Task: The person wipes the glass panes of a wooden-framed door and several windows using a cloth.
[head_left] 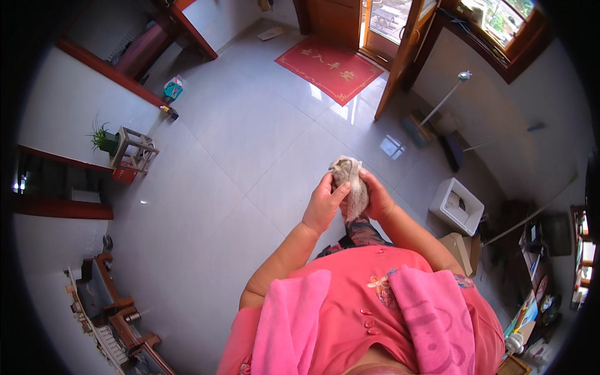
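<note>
A crumpled greyish-beige cloth [356, 194], rag-like and worn, is bunched up between my two hands in front of my body. My left hand [325, 203] grips its left side, with the thumb laid across the front. Wrapped round the right side is my right hand [377, 195], its fingers curled at the upper edge. The lower end of the cloth hangs down between my wrists, over my dark patterned trouser leg [367, 234]. A pink towel [431, 312] lies round my neck, its two ends hanging over my red top.
A red doormat [329, 67] lies before the open wooden door [406, 59]. To the right stand a broom [447, 97], a white foam box [457, 206] and a cardboard box [459, 250]. On the left, a small stool [134, 150] stands beside a potted plant [106, 140]. Wooden furniture [119, 312] fills the lower left.
</note>
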Demonstrator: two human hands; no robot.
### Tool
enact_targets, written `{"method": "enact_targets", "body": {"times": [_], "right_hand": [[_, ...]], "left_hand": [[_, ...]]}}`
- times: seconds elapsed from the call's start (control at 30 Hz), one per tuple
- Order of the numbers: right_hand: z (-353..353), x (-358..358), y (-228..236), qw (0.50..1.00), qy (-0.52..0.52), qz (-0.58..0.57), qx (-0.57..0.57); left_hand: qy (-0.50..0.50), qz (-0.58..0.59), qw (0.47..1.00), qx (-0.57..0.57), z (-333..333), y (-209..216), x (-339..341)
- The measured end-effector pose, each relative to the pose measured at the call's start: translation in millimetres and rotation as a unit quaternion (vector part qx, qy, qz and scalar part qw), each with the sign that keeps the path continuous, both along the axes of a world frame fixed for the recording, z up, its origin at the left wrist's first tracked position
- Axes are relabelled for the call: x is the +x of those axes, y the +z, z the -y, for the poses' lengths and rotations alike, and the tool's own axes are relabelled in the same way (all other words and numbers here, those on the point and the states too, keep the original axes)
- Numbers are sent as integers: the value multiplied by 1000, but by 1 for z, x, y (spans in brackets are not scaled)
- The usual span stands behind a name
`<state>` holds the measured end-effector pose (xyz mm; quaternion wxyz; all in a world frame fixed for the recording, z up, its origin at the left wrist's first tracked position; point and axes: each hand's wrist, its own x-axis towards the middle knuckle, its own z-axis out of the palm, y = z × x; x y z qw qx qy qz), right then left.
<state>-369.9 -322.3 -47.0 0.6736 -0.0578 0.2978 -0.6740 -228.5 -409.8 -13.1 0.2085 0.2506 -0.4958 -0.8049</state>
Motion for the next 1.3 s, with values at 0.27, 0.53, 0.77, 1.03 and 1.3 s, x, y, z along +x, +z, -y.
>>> {"method": "enact_targets", "body": {"times": [0.27,0.53,0.77,1.03,1.3], "right_hand": [[144,-113,13,997,40,-45,-39],[279,-169,5,988,108,-98,-49],[412,-241,21,908,206,-362,-34],[536,-345,205,870,37,-342,-353],[604,-382,285,755,-91,-200,-618]], "left_hand": [[86,152,963,-205,142,-23,-93],[107,0,994,1,251,-5,-170],[169,-62,970,162,405,-40,-212],[48,-121,950,284,577,-8,-286],[14,-96,952,290,686,-4,-399]]}}
